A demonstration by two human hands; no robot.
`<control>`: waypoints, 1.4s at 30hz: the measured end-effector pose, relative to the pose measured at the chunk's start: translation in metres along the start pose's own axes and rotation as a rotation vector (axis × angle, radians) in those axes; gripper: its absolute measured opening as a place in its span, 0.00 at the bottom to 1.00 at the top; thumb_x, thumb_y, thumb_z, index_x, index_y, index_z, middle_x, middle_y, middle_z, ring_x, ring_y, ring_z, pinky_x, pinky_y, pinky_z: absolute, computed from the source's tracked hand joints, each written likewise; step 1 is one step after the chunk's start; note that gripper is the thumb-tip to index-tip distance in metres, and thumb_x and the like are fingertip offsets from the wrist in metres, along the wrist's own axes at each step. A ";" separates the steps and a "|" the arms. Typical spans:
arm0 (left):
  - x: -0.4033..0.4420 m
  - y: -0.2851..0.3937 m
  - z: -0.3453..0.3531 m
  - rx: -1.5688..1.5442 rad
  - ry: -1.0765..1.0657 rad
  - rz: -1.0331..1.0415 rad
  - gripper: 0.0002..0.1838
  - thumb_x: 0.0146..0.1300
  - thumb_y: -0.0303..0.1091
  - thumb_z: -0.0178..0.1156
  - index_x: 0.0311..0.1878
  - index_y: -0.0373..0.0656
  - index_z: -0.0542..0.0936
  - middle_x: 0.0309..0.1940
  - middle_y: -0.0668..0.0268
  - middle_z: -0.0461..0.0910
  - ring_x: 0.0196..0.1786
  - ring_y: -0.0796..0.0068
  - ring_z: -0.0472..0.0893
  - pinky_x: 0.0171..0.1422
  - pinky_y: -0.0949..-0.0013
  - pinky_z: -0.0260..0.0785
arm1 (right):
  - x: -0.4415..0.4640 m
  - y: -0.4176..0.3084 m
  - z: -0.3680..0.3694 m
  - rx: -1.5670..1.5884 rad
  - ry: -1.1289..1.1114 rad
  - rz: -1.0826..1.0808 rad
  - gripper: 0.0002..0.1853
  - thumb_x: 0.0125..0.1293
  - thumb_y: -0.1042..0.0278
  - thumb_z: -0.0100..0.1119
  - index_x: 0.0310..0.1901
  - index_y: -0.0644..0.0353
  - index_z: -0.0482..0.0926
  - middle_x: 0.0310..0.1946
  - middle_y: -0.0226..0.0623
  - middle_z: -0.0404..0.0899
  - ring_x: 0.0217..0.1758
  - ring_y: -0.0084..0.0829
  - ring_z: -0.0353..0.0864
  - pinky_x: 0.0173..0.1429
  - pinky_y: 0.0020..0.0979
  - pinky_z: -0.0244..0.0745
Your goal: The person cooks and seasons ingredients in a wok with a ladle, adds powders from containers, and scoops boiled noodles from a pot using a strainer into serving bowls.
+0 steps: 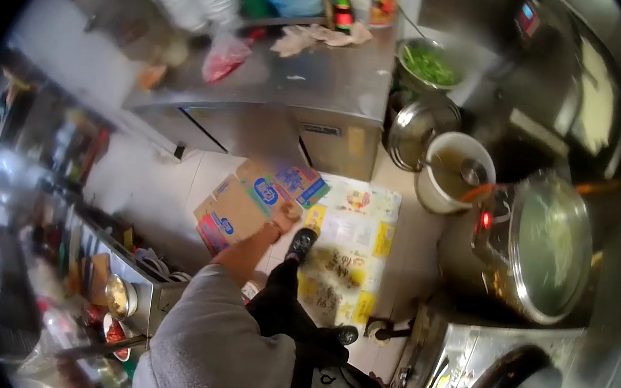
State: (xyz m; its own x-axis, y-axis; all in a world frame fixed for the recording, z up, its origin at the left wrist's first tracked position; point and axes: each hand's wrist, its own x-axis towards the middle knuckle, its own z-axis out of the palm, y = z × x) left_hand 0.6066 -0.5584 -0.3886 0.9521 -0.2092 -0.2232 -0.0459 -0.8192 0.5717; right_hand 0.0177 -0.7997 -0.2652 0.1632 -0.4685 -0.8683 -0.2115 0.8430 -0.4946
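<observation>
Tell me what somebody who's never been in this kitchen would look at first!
Probably the huge round pot on the right, with pale green liquid inside and a glowing red light at its side. Then the bright green leaves in a bowl near the top, and the flattened cardboard on the floor.

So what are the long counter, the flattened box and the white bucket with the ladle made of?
The counter looks like stainless steel: grey, softly reflective. The flattened box seems to be cardboard, matte brown with printed panels. The bucket is probably smooth plastic, given its plain white wall.
</observation>
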 end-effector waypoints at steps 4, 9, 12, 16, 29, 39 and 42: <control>0.056 0.082 -0.257 -0.027 0.220 -0.107 0.39 0.49 0.49 0.68 0.63 0.46 0.65 0.53 0.49 0.69 0.52 0.53 0.74 0.55 0.58 0.69 | 0.042 -0.070 0.087 -0.340 0.047 -0.068 0.14 0.63 0.75 0.57 0.50 0.68 0.71 0.34 0.45 0.80 0.28 0.36 0.81 0.28 0.29 0.76; 0.242 0.055 -0.433 -0.085 0.560 0.064 0.49 0.43 0.51 0.73 0.65 0.40 0.61 0.59 0.42 0.61 0.61 0.45 0.65 0.65 0.56 0.62 | 0.026 -0.120 0.244 -0.237 0.049 -0.154 0.17 0.68 0.74 0.47 0.18 0.58 0.67 0.19 0.38 0.69 0.13 0.28 0.53 0.19 0.32 0.56; 0.358 0.027 -0.493 -0.015 0.573 -0.011 0.59 0.37 0.50 0.77 0.70 0.44 0.52 0.67 0.37 0.50 0.68 0.41 0.57 0.71 0.55 0.55 | 0.027 -0.116 0.344 0.185 -0.314 0.295 0.19 0.69 0.74 0.45 0.17 0.55 0.64 0.17 0.36 0.67 0.14 0.27 0.50 0.20 0.32 0.53; 0.462 0.022 -0.530 0.056 0.510 -0.166 0.65 0.36 0.47 0.78 0.73 0.50 0.44 0.68 0.36 0.48 0.69 0.40 0.54 0.72 0.55 0.54 | 0.017 -0.140 0.514 -0.637 -0.769 0.077 0.08 0.68 0.72 0.50 0.42 0.66 0.75 0.33 0.45 0.80 0.26 0.28 0.73 0.31 0.31 0.71; 0.659 -0.190 -0.566 -0.740 0.533 0.040 0.14 0.58 0.35 0.52 0.43 0.38 0.79 0.36 0.49 0.81 0.41 0.55 0.81 0.43 0.56 0.73 | -0.070 -0.320 0.981 -1.424 -0.942 -1.199 0.15 0.61 0.73 0.58 0.51 0.60 0.77 0.31 0.34 0.79 0.30 0.23 0.77 0.36 0.27 0.73; 0.580 -0.053 -0.756 0.363 0.072 0.508 0.31 0.51 0.34 0.63 0.61 0.37 0.71 0.56 0.56 0.76 0.59 0.60 0.73 0.63 0.61 0.64 | -0.219 -0.341 1.413 -0.813 -1.012 -0.837 0.35 0.57 0.53 0.66 0.60 0.67 0.67 0.52 0.43 0.75 0.53 0.34 0.73 0.56 0.35 0.68; 0.627 0.005 -0.798 -0.699 0.104 0.170 0.30 0.60 0.41 0.59 0.63 0.36 0.68 0.58 0.57 0.73 0.60 0.66 0.72 0.64 0.67 0.63 | -0.218 -0.323 1.487 -0.667 -0.910 -0.607 0.28 0.55 0.50 0.68 0.49 0.63 0.76 0.46 0.37 0.77 0.45 0.32 0.74 0.50 0.33 0.69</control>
State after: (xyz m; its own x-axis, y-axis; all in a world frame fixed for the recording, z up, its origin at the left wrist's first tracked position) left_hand 1.4452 -0.2672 0.1045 0.9744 -0.2228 -0.0302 -0.0247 -0.2397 0.9705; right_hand 1.4835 -0.5769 0.1416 0.9443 -0.1576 -0.2890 -0.2684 0.1398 -0.9531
